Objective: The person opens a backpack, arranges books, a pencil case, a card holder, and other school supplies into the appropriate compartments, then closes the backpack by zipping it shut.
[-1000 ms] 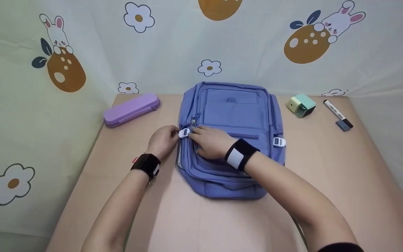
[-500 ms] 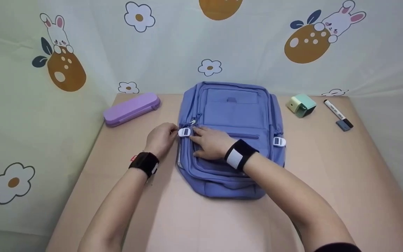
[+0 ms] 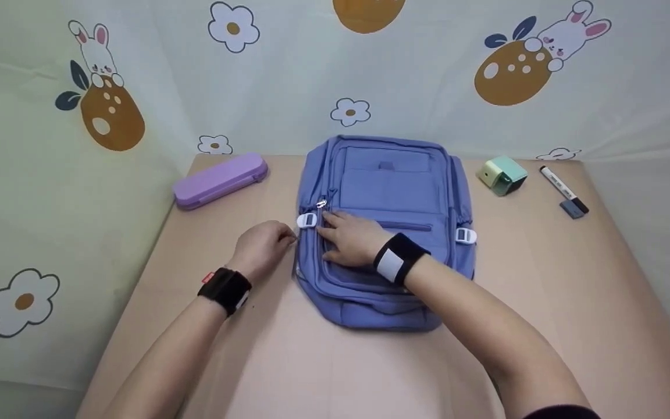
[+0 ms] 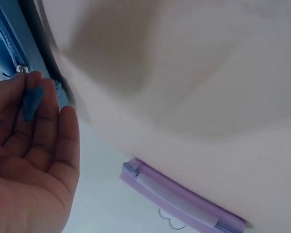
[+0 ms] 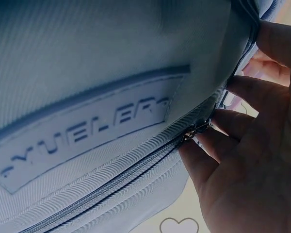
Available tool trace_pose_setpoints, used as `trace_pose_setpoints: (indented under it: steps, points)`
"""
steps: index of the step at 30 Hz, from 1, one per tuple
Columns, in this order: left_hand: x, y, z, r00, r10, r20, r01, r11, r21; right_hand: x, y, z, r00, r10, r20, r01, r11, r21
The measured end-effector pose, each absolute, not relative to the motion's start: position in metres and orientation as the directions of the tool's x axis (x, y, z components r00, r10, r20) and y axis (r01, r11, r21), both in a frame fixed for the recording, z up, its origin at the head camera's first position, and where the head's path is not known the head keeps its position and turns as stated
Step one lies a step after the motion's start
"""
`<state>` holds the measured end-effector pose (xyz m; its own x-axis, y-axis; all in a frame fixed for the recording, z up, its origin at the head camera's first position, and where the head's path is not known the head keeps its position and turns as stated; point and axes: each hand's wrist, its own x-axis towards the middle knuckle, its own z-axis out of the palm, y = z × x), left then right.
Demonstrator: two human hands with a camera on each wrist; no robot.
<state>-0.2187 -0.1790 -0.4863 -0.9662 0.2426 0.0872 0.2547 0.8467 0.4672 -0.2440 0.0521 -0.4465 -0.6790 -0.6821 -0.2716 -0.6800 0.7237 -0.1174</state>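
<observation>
A blue backpack [image 3: 390, 192] lies front side up on the table. At its left side my left hand [image 3: 262, 247] pinches a blue zipper pull tab [image 4: 33, 103] between thumb and forefinger. The metal zipper slider [image 4: 22, 69] shows just past the fingertips. My right hand [image 3: 358, 240] rests on the front of the backpack, near the left edge and below a white buckle [image 3: 307, 220]. In the right wrist view, its extended fingers touch the fabric along a seam, close to another zipper [image 5: 189, 133] and a raised lettered label [image 5: 85, 128].
A purple zipped case [image 3: 221, 180] lies at the back left of the table. Right of the backpack stand a green and yellow box-shaped object [image 3: 502, 176], a marker [image 3: 562, 187] and a small dark grey block [image 3: 572, 209]. A patterned curtain [image 3: 288, 70] hangs behind.
My left hand has slid down along the backpack's left side, towards me, away from the white buckle. The right hand has stayed nearly still on the backpack's front.
</observation>
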Motion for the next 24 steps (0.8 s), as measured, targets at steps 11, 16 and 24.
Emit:
trace_pose_setpoints:
  steps: [11, 16, 24]
  points:
    - [-0.203, -0.175, -0.485, -0.957, 0.282, 0.059, 0.276, 0.837, 0.473, -0.235, 0.055, -0.445, -0.664, -0.722, -0.195, -0.718, 0.688, -0.104]
    - [-0.202, -0.174, -0.486, -0.956, 0.284, 0.076, 0.284, 0.828, 0.483, -0.209, 0.066, -0.431, -0.586, -0.806, -0.080, -0.803, 0.591, -0.072]
    - [-0.202, -0.177, -0.487, -0.956, 0.271, 0.110, 0.290, 0.828, 0.481, -0.156, 0.106, -0.433, -0.537, -0.839, 0.087, -0.843, 0.531, -0.085]
